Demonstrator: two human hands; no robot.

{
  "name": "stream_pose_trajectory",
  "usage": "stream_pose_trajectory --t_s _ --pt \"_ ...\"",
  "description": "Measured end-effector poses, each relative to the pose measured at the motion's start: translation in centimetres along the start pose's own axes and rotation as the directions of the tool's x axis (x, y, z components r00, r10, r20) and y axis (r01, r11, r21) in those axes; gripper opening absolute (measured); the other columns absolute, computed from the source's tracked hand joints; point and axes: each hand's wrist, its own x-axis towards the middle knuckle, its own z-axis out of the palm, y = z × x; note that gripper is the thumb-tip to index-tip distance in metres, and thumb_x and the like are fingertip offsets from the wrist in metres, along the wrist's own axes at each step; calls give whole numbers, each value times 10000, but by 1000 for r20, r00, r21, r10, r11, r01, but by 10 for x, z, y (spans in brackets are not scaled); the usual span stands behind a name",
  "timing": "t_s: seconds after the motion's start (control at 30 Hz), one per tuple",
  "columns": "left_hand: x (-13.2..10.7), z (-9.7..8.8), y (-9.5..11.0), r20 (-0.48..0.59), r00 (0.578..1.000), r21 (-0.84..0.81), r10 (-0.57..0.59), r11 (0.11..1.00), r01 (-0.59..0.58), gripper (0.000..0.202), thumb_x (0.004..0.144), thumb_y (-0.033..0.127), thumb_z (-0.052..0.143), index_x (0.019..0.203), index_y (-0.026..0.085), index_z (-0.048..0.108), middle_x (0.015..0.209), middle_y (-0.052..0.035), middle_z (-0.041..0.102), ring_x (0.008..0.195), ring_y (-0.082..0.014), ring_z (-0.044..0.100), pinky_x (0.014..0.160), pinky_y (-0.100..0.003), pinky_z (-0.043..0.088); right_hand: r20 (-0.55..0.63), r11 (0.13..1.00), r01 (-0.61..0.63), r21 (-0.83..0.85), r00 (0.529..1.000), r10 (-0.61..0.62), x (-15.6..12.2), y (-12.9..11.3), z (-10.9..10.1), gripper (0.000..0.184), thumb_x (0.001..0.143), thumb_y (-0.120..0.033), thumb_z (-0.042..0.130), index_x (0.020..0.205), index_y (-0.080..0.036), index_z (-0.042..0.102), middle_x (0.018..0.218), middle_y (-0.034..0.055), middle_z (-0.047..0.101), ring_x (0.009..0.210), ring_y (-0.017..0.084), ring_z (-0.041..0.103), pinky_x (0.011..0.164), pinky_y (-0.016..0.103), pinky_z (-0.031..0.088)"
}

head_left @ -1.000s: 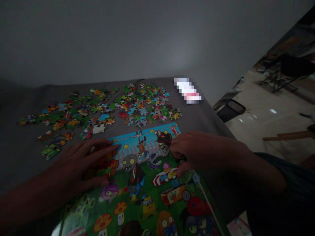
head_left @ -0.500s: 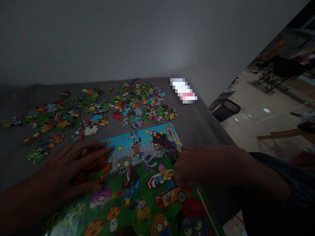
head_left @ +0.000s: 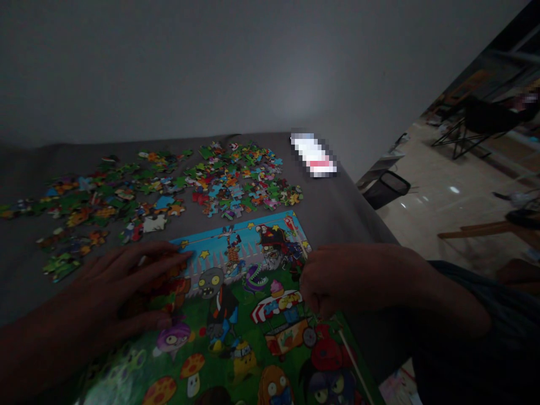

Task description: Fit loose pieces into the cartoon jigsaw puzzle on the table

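A colourful picture sheet (head_left: 236, 306) of cartoon zombies and plants lies on the grey cloth in front of me. My left hand (head_left: 126, 292) rests flat on its left part, fingers stretched out and thumb apart, covering some of the print. At the right edge of the sheet, my right hand (head_left: 337, 278) is closed with its fingers curled under. What those fingers grip, if anything, is hidden. A thin pale strip (head_left: 356, 365) runs along the sheet's right side below this hand; I cannot tell whether it is printed or loose. Beyond the sheet, many loose jigsaw pieces (head_left: 240, 180) lie spread out.
Toward the back right corner of the grey cloth (head_left: 337, 219) lies a lit phone (head_left: 314, 154), its screen blurred out. A pale wall (head_left: 169, 67) rises behind. To the right, a black folding chair (head_left: 485, 118) stands on the shiny floor (head_left: 442, 194) below.
My right hand has shifted very slightly at the sheet's right edge, its fingers still curled. My left hand stays flat in place. The view has moved a little.
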Motion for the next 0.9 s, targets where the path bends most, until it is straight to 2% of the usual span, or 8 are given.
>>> stream_pose_trajectory --t_s 0.13,0.2,0.37,0.53,0.63,0.77,0.9 --pt "-1 2 -3 5 1000 -15 -17 1000 17 607 955 759 341 1519 537 351 1447 -15 502 1232 -315 543 977 -444 401 125 996 5 -88 992 6 0 -3 -3 79 809 -144 780 797 -219 761 790 -10 725 700 158 584 566 284 333" --pt "-1 2 -4 15 1000 -18 -24 1000 24 603 952 755 358 1511 529 377 1447 -17 509 1230 -311 547 979 -443 403 131 996 3 -89 991 8 -1 -3 -3 70 816 -163 783 787 -216 749 795 -7 718 712 160 581 566 284 329" --pt "-1 -2 -1 29 1000 -22 -8 1000 9 612 950 747 389 1512 506 390 1462 -17 501 1265 -303 530 1009 -436 398 135 998 -2 -66 991 11 -1 -3 -1 182 796 -136 797 673 -219 693 722 -25 686 670 145 566 561 280 324" --pt "0 -6 4 23 1000 3 -11 1000 11 590 975 738 311 1511 502 385 1451 -13 509 1262 -283 527 1007 -432 404 155 998 6 -65 988 5 -2 -4 -2 180 802 -114 774 687 -227 694 751 -20 701 705 156 587 574 293 335" --pt "0 -7 5 50 999 0 -13 1000 13 620 969 747 300 1515 469 397 1463 -39 502 1299 -289 501 1033 -444 399 120 998 7 -68 993 2 -3 -5 -1 172 791 -117 797 717 -241 703 789 -20 719 733 167 610 579 300 348" --pt "-1 -7 5 99 994 -33 -48 998 52 601 970 715 395 1514 459 412 1486 -54 490 1316 -312 488 1060 -481 400 52 996 16 -90 999 -11 -4 -5 1 210 746 -91 847 714 -247 709 793 -14 734 744 172 638 578 303 366" --pt "0 -9 6 103 991 -68 -83 994 91 602 949 722 446 1477 436 492 1480 -64 515 1292 -345 509 1057 -513 415 137 995 39 -94 990 -25 -2 -4 1 175 753 -185 870 700 -234 710 752 -16 726 739 180 650 560 300 366"
